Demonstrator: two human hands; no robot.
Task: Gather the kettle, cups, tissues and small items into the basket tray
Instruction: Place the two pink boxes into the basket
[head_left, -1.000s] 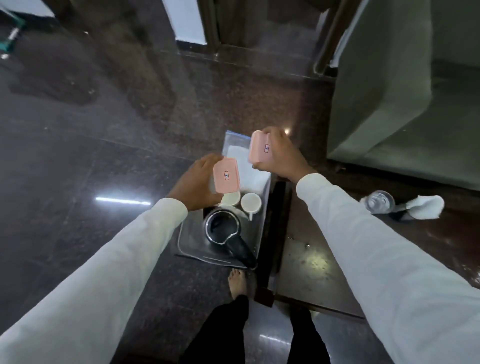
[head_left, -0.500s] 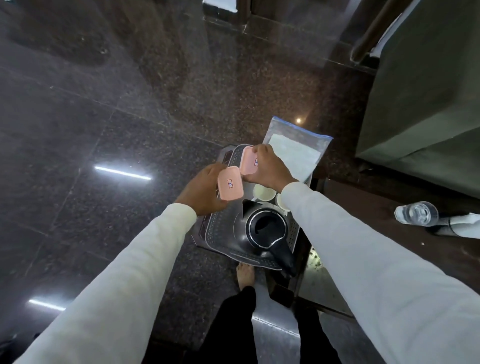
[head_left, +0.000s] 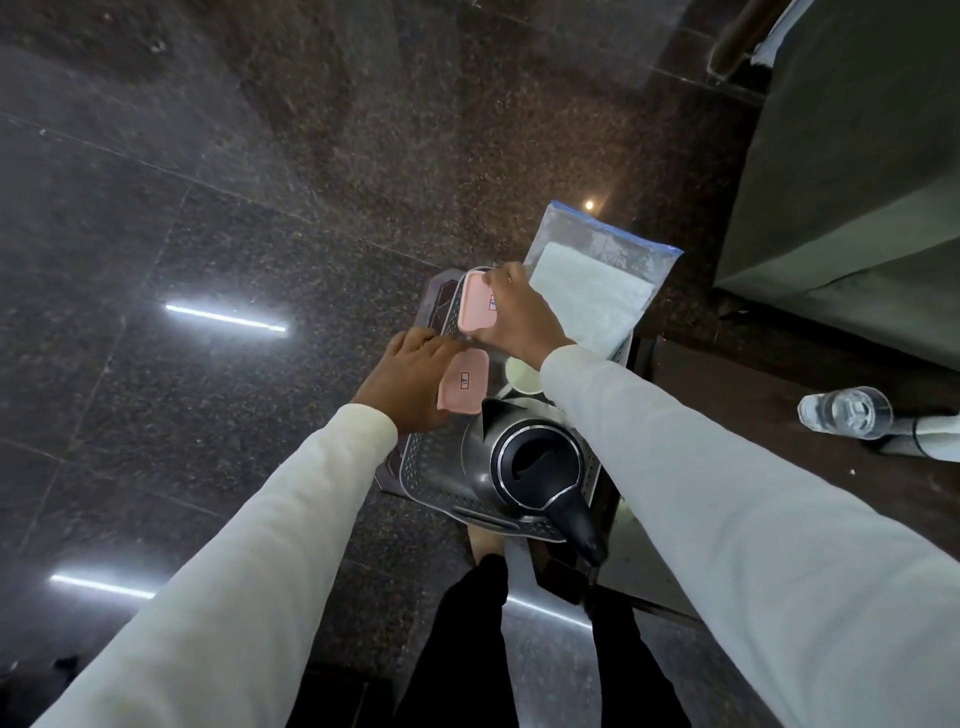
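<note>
Head view, from left to right: my left hand (head_left: 410, 382) grips one pink box (head_left: 464, 381) low over the basket tray (head_left: 431, 467), beside the kettle (head_left: 537, 465); my right hand (head_left: 519, 317) pinches the other pink box (head_left: 475, 302) at the tray's far end, near the bagged tissues (head_left: 589, 283). I judge I'm placing the small items; next, set both flat and let go. Half a second ago both boxes were higher.

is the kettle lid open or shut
Shut, as far as the view shows: the kettle stands upright in the basket tray, and its black lid sits flat inside the chrome ring, with no raised edge.
</note>
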